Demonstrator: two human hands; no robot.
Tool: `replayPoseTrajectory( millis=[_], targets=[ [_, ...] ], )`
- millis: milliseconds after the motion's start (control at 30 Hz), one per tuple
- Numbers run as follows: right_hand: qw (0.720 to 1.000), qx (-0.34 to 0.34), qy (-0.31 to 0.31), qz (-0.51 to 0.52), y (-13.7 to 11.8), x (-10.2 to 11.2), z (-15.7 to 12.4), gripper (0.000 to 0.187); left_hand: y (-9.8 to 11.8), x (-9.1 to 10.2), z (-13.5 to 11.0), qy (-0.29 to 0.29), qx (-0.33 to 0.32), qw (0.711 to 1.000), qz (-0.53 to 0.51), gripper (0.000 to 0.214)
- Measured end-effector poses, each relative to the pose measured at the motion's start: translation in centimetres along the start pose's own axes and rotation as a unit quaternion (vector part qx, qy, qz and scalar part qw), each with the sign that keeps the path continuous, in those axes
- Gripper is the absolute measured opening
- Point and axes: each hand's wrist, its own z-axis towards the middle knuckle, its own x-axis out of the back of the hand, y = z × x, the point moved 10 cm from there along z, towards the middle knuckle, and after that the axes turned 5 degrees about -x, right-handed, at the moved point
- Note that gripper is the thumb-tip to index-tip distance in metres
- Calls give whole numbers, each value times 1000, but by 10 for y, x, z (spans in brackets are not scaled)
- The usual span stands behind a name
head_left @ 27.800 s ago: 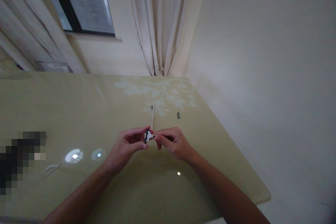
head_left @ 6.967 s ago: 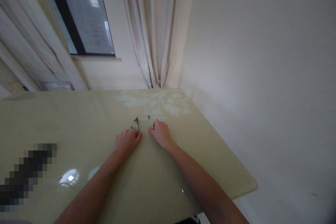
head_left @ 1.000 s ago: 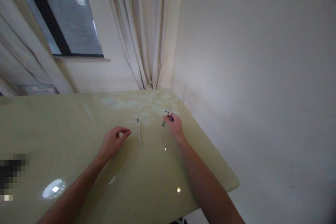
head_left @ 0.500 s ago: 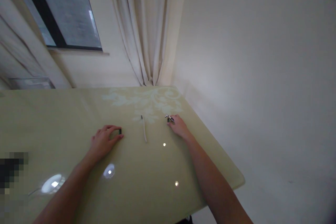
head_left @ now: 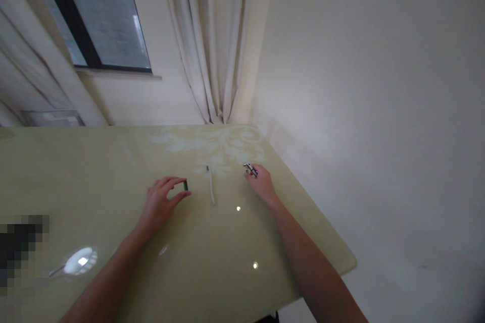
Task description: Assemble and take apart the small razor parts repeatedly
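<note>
My left hand (head_left: pixel 161 204) is closed in a wide pinch, with a small dark green piece (head_left: pixel 185 185) upright between thumb and fingertip, slightly above the tabletop. A slim white stick with a dark tip (head_left: pixel 211 186), resembling a toothbrush, lies lengthwise on the table between my hands. On the right, my right hand (head_left: pixel 261 181) is closed around a small black-and-silver object (head_left: pixel 250 169). Its pale end pokes out past the fingers to the left; its exact kind is too small to make out.
The glossy pale green tabletop (head_left: pixel 197 262) has a leaf pattern near its far corner and reflects bright lamp spots. A blurred dark object (head_left: pixel 22 242) is at the left edge. A plain wall (head_left: pixel 359 111) runs along the right side; curtains (head_left: pixel 208 35) hang behind.
My left hand has moved right with the green piece, toward the white stick, and appears raised a little. My right hand has shifted slightly, turning the black-and-silver object. The view has shifted slightly.
</note>
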Motion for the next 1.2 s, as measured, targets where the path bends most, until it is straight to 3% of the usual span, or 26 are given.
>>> replayPoseTrajectory(
  millis=[33,100,233,333,533,667,833,933,1067,1133,1200],
  targets=[
    [999,-11,2,51,-7,-3,-8,14,15,4,-2,25,-28,999,-21,38],
    [982,-33,-60,176,-27,-25,-27,27,46,9,-8,64,-78,993,-57,40],
    [901,-99,-238,350,-70,-77,-75,35,84,7,-20,82,-114,985,-103,39],
    [853,-131,-284,418,-84,-91,-97,36,90,4,-25,76,-110,982,-135,42],
    [763,-192,-363,499,-78,-114,-116,38,86,3,-25,67,-88,977,-184,41],
    [733,-208,-373,529,-78,-119,-119,36,88,2,-27,71,-83,974,-198,40],
    [743,-205,-358,528,-78,-118,-117,34,93,1,-29,64,-91,969,-222,40],
    [798,-175,-312,484,-73,-107,-107,33,89,-7,-28,27,-54,965,-253,45],
    [924,13,-213,317,-85,-66,-87,26,74,-24,-27,-31,49,944,-324,43],
    [948,110,-175,242,-96,-50,-85,22,68,-34,-28,-62,97,927,-358,47],
    [952,174,-144,209,-104,-40,-87,22,65,-41,-30,-84,130,911,-382,52]
  ],
)
